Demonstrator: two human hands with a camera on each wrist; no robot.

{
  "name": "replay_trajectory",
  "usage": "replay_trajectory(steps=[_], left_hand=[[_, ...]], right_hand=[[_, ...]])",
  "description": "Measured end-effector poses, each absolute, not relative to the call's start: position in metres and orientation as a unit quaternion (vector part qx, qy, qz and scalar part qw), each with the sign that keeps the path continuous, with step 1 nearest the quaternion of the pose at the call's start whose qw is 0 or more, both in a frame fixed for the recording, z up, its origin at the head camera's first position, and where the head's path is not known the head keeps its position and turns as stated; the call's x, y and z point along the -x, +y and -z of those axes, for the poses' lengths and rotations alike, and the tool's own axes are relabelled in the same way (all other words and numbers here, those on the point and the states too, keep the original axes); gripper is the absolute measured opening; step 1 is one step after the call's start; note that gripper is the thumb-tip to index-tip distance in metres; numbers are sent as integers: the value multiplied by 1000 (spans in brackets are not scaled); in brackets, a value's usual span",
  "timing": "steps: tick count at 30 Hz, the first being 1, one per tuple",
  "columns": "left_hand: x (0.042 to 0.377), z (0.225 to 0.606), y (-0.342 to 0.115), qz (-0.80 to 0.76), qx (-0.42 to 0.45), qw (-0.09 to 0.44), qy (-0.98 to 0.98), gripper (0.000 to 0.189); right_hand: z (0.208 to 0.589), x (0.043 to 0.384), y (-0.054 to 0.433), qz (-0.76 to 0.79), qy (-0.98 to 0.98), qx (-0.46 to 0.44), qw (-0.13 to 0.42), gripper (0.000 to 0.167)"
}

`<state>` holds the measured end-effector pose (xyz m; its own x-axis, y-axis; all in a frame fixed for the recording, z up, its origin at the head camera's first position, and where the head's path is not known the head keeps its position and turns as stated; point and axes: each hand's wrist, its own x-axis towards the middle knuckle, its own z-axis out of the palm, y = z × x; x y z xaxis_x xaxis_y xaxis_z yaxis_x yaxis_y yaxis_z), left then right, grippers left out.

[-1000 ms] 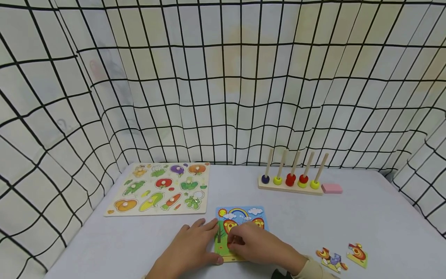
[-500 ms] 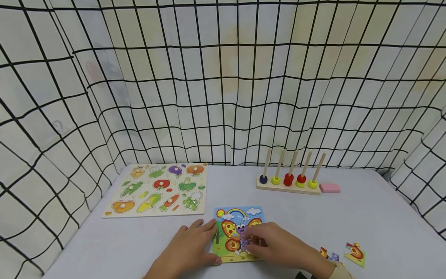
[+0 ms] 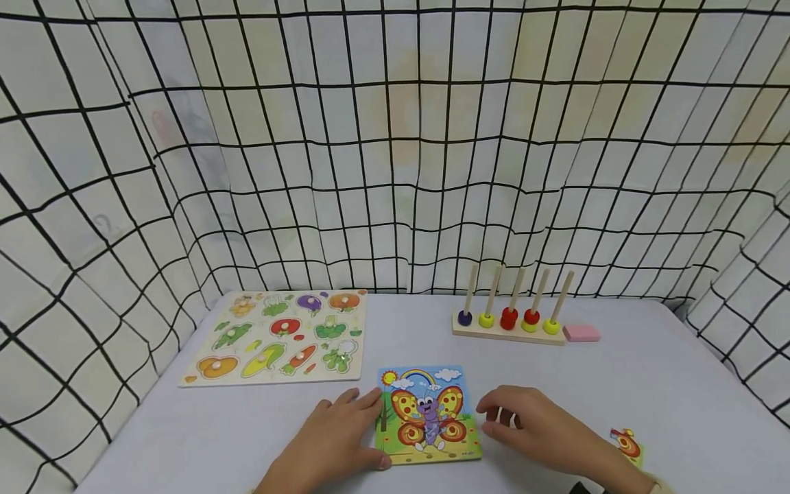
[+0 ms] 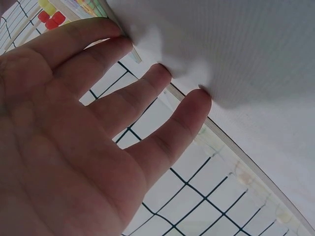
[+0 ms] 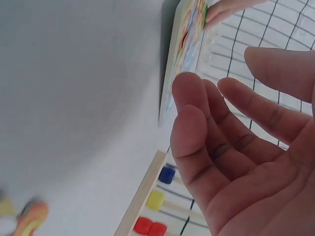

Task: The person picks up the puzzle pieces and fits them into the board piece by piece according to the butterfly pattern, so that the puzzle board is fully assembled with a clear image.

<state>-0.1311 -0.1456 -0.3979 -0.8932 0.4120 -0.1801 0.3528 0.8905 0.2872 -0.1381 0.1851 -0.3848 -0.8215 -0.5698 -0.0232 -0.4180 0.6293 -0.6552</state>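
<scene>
A square butterfly jigsaw puzzle [image 3: 430, 420] lies flat on the white table in the head view, its whole picture in sight. Against its left edge rests my left hand [image 3: 336, 436], thumb at the lower left corner and fingers extended. The left wrist view shows that palm [image 4: 69, 132] with nothing in it. Just off the puzzle's right side hovers my right hand [image 3: 531, 425], its fingers loosely bent. Nothing sits between thumb and fingers of the right hand [image 5: 246, 132] in the right wrist view. A loose puzzle piece [image 3: 628, 442] lies beyond the right forearm, partly covered by it.
At the back left lies a vegetable peg board [image 3: 354, 350]. A wooden bead counter [image 3: 509, 333] with upright pegs stands at the back right, a pink block [image 3: 581, 333] beside it. Black netting [image 3: 395, 185] over pale walls encloses the table's far side.
My right hand has moved off the puzzle to the right, uncovering the butterfly. Its forearm now hides the second loose piece. The left hand stays at the puzzle's edge.
</scene>
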Motion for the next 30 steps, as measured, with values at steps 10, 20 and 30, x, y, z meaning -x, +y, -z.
replay_trajectory(steps=[10, 20, 30], left_hand=[[132, 399, -146, -122, -200, 120, 965, 88], [132, 401, -145, -123, -201, 117, 965, 88], [132, 401, -145, -118, -201, 113, 966, 88]], right_hand=[[385, 134, 214, 337, 899, 259, 105, 20], [382, 130, 249, 309, 915, 250, 69, 24], [389, 120, 272, 272, 938, 192, 98, 38]])
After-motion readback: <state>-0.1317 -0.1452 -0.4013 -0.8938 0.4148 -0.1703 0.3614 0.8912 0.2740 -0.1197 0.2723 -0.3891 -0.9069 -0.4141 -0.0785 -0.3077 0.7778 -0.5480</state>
